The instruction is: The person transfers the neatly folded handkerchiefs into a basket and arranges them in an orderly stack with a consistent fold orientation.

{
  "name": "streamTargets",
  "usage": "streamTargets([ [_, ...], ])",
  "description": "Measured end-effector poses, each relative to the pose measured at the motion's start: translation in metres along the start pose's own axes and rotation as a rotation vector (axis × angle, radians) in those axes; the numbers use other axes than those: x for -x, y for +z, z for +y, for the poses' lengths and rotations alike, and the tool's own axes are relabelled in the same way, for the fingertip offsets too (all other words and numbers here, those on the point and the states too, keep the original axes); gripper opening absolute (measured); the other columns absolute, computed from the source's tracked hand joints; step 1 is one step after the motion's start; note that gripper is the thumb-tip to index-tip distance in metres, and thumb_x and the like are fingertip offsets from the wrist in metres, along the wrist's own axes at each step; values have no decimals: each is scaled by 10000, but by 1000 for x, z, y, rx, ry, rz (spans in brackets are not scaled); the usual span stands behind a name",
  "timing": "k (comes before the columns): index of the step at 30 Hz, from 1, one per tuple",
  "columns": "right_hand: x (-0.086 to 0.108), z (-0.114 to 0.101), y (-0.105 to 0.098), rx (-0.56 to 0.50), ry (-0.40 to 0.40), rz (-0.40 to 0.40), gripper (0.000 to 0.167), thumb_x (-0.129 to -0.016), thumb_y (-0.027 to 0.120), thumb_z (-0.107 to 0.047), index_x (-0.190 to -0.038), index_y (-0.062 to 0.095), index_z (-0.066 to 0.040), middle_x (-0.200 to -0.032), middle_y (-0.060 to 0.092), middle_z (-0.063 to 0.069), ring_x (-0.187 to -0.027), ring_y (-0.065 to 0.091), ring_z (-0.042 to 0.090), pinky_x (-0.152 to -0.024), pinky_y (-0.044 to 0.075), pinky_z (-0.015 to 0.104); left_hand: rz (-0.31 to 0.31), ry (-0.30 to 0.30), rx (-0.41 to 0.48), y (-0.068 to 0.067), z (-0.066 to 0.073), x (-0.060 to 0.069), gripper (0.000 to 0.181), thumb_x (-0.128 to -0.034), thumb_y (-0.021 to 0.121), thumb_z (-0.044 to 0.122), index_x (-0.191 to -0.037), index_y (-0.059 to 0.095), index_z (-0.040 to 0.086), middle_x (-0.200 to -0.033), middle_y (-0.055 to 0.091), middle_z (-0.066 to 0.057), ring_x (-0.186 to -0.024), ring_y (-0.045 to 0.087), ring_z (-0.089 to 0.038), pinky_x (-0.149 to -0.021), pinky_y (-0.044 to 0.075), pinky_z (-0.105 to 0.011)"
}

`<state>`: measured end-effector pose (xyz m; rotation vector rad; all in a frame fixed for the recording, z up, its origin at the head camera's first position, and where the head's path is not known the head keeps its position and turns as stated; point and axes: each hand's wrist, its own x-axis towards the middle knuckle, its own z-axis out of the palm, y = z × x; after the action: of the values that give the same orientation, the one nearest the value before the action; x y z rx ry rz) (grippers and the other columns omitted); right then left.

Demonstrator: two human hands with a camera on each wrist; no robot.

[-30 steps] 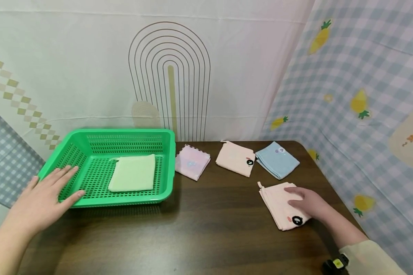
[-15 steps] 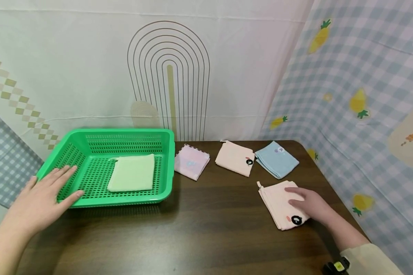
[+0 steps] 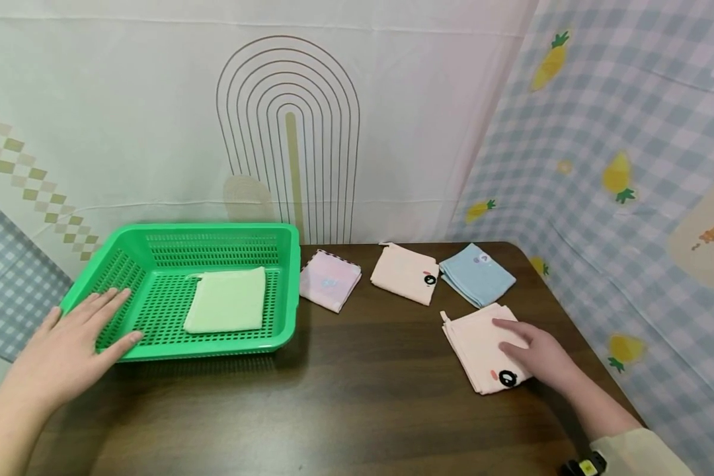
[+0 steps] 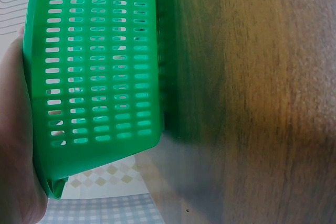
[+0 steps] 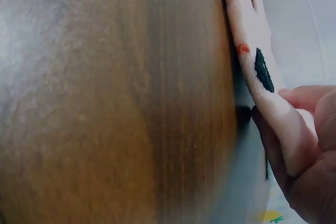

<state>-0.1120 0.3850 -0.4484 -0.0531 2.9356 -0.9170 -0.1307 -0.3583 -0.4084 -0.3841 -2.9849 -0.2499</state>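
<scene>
A green perforated basket [image 3: 214, 346] stands at the left of the table, a pale green folded towel [image 3: 229, 301] lying in it. My left hand [image 3: 65, 357] rests on the basket's left rim with its fingers spread; the left wrist view shows the palm's edge along the basket wall [image 4: 100, 153]. At the right, my right hand [image 3: 541, 354] pinches the edge of a pale pink folded towel [image 3: 480, 347] bearing a black embroidered eye. In the right wrist view the thumb lies above this towel [image 5: 249, 30], with a finger beneath its edge.
Along the back of the table lie a lilac folded towel [image 3: 330, 281], another pale pink towel [image 3: 401, 271] and a blue towel [image 3: 478, 277]. The blue one is just behind the held towel. A white curtain [image 3: 422, 132] and a checked curtain [image 3: 648, 218] border the dark table [image 3: 333, 403].
The pale pink towel in my right hand has shifted slightly left and toward the back. My left hand keeps its place on the basket rim.
</scene>
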Motion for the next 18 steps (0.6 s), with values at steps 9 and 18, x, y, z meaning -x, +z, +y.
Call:
streamTargets([
  [9,3,-3,-1,-40,30,-30,524,-971,648,-345,-1448,535,-159,-1467,472,237,-1373,385,443,-1029,386,598,1,-2,1,0,1,0,855,-968,551,539,-1613,103,201,-1600,230,-236,-1451,159,-495,-1123,-213,-576],
  [18,9,-5,-5,-97,29,-77,572,-975,624,-396,-1497,471,-220,-1541,411,136,-1413,316,397,-1039,385,310,1,-3,5,1,0,0,853,-968,551,538,-1613,104,204,-1604,224,-232,-1462,136,-484,-1121,-220,-571],
])
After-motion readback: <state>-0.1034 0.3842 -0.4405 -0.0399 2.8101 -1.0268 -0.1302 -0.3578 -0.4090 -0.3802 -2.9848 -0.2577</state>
